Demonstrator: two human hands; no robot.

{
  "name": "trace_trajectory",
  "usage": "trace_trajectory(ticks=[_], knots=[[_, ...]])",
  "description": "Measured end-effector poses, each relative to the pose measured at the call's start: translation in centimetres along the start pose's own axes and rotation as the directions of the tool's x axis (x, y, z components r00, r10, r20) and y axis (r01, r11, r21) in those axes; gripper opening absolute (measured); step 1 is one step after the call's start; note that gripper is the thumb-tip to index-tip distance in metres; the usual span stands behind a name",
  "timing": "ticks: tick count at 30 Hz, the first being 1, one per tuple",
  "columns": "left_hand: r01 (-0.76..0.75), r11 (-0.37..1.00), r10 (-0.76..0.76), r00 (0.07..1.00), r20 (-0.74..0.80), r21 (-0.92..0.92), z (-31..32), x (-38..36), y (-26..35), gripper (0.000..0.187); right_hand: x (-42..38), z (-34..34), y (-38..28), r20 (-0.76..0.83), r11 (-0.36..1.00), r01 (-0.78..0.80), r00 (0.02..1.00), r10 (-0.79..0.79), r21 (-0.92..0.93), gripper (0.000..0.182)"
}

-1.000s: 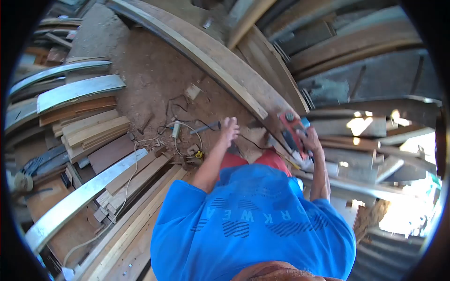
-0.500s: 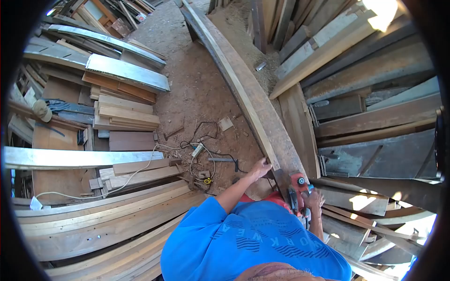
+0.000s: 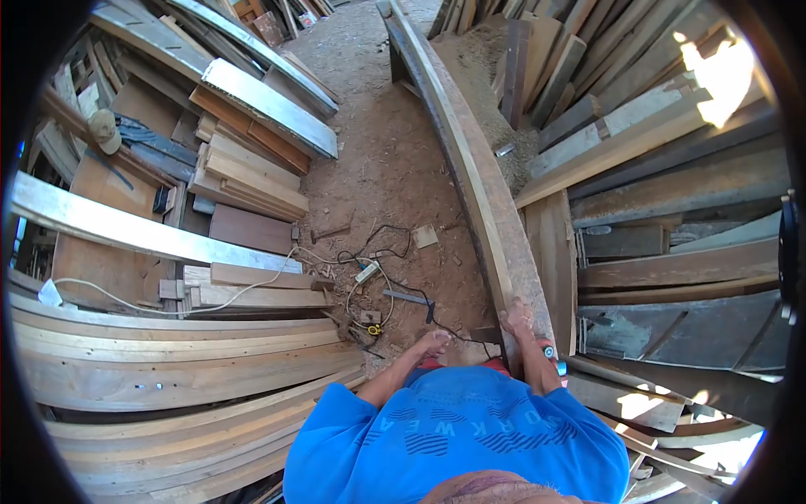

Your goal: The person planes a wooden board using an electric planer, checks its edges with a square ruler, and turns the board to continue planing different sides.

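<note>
A long curved wooden plank (image 3: pixel 470 168) runs from the top of the view down to my waist. My right hand (image 3: pixel 517 320) lies flat on its near end, fingers spread, gripping nothing. My left hand (image 3: pixel 434 340) hovers just left of the plank over the dirt floor, holding nothing, with its fingers loosely apart. A red and blue electric planer (image 3: pixel 550 352) sits on the plank's near end beside my right forearm, mostly hidden by my arm and blue shirt.
A tangle of cables with a white power strip (image 3: pixel 366 272) lies on the dirt floor left of the plank. Stacked boards (image 3: pixel 252 181) and long curved planks (image 3: pixel 185 370) fill the left. More timber (image 3: pixel 655 210) is piled on the right.
My right hand has let go of the planer and moved onto the plank. My left hand has come off the plank's edge. The view has tilted further forward along the plank.
</note>
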State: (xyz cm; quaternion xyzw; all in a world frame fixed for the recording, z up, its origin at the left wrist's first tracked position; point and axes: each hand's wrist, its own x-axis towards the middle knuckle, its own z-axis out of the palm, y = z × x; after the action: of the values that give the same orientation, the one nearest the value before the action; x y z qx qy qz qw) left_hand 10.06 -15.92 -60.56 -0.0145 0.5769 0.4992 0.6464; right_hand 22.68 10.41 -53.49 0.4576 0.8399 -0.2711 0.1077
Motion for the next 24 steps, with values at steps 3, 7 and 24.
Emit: trace_trajectory(ticks=[3, 7, 24], knots=[[-0.101, 0.976, 0.180, 0.871, 0.457, -0.191, 1.0, 2.2, 1.4, 0.020, -1.5, -2.5, -0.8, -0.091, 0.997, 0.076, 0.993, -0.078, -0.025, 0.048], [-0.132, 0.970, 0.187, 0.943, 0.275, -0.206, 10.0, -1.1, 9.3, 0.029, -8.5, -12.0, -7.3, -0.217, 0.992, 0.112, 0.968, -0.123, -0.060, 0.044], [-0.567, 0.460, 0.884, 0.224, 0.410, -0.683, 17.1, -25.9, 37.3, 0.054, -19.4, -32.0, -29.8, -0.824, 0.399, 0.915, 0.184, -0.536, -0.055, 0.076]])
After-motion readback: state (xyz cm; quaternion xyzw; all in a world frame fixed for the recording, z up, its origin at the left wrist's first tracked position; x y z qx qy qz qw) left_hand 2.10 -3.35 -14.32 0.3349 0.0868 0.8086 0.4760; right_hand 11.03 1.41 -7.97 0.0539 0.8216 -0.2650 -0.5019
